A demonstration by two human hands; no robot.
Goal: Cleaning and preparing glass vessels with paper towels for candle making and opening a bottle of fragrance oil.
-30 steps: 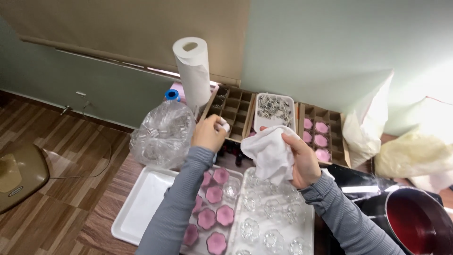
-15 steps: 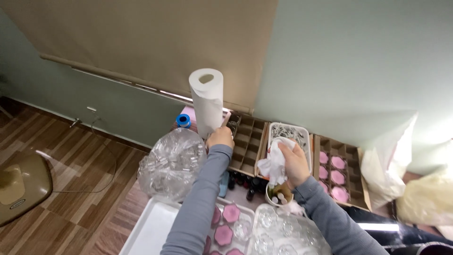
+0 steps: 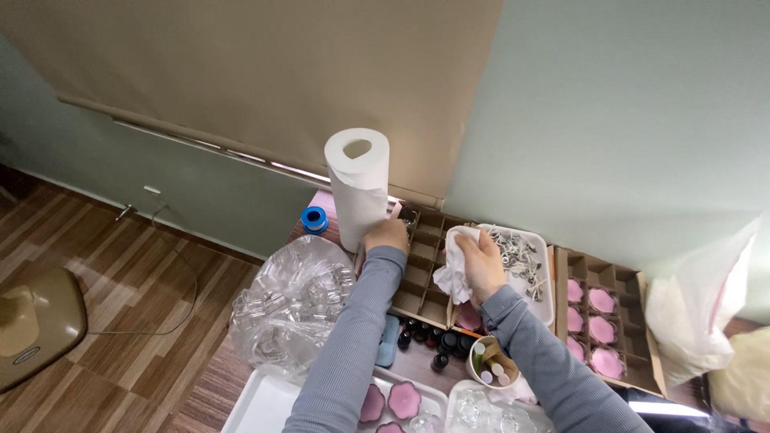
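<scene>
My left hand (image 3: 387,236) is reached forward beside the upright white paper towel roll (image 3: 356,186), at the near corner of a cardboard divider box (image 3: 423,273); something small and clear may be in its fingers, but it is too small to tell. My right hand (image 3: 481,258) clutches a crumpled white cloth (image 3: 454,268) above the same box. A white tray of small metal pieces (image 3: 520,255) lies just right of that hand.
A clear plastic bag of small glass cups (image 3: 290,306) sits at the left. A blue tape roll (image 3: 314,218) lies by the towel roll. Pink flower-shaped candles (image 3: 592,314) fill a divider box at the right. Dark small bottles (image 3: 433,337), a paper cup (image 3: 491,367) and white trays (image 3: 258,406) sit nearer me.
Both hands have reached farther forward, from over the near trays to the divider box by the towel roll. The view has tilted up toward the wall.
</scene>
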